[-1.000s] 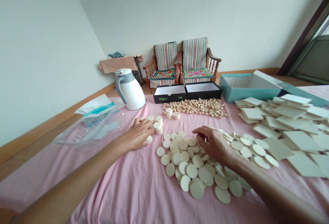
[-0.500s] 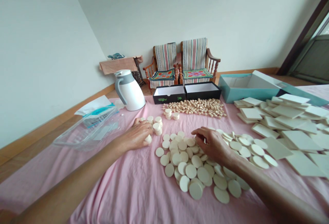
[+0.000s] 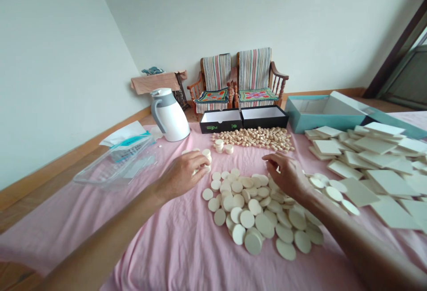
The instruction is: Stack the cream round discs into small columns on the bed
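Observation:
My left hand [image 3: 184, 173] curls around a short stack of small cream discs [image 3: 206, 154] at the left of the pink cloth [image 3: 187, 246]. My right hand [image 3: 287, 173] hovers at the far edge of a loose pile of larger cream discs [image 3: 258, 213], with fingers pinched together; what they hold is hidden. Between the hands lie several small discs, flat on the cloth.
A white jug [image 3: 169, 115] and a clear plastic bag [image 3: 116, 162] sit at the left. Two black boxes [image 3: 243, 119] stand behind a heap of small tan pellets [image 3: 255, 137]. A teal box [image 3: 320, 113] and cream square tiles [image 3: 376, 157] fill the right. Two chairs [image 3: 240, 79] stand at the wall.
My right hand has lifted from the pile's middle and moved back and right. My left hand shifted slightly forward on the small stack.

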### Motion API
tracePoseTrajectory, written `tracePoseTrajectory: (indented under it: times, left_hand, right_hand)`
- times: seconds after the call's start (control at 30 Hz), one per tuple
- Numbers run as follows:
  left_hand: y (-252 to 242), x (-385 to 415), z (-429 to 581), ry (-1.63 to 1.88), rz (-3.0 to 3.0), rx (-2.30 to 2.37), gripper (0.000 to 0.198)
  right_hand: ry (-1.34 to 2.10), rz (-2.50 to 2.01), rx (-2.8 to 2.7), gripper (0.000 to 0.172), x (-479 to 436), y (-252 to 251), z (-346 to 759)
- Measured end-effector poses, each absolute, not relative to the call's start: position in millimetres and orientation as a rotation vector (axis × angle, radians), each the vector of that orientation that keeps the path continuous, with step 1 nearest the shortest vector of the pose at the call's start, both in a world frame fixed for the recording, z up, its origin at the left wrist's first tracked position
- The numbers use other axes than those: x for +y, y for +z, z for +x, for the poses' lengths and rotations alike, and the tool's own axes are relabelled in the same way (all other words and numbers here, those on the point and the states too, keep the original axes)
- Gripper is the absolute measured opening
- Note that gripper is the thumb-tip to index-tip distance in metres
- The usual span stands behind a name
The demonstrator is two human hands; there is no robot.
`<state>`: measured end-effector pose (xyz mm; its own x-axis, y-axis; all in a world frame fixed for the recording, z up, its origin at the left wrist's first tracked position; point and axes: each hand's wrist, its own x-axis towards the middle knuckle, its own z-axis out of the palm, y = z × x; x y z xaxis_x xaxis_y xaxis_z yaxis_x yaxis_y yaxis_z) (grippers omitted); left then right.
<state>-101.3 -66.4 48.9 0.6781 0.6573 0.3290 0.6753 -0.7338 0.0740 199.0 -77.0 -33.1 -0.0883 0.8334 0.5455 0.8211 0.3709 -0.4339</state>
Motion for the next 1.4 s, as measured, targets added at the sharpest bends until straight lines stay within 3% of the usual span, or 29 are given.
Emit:
tracePoseTrajectory:
  times: [0.33,0.93,1.4]
  left_hand:
    - [1.2,-42.4,-42.9,-0.469,-3.074,-1.012,0.026]
    - [-7.0,-4.4,-3.2,-0.169,-3.071,-1.164,0.018]
    - [-13.6,3.8,-14.2,-0.327,-3.052,-1.163,0.019]
  right_hand:
    - [-0.064,-1.506,-1.904,0.026,-62.1,-54.7,216.5]
    - [0.013,-1.557,-1.942,0.027,-63.2,-50.2,211.8]
    - [0.014,-1.582,-1.962,0.027,-64.8,-47.7,210.8]
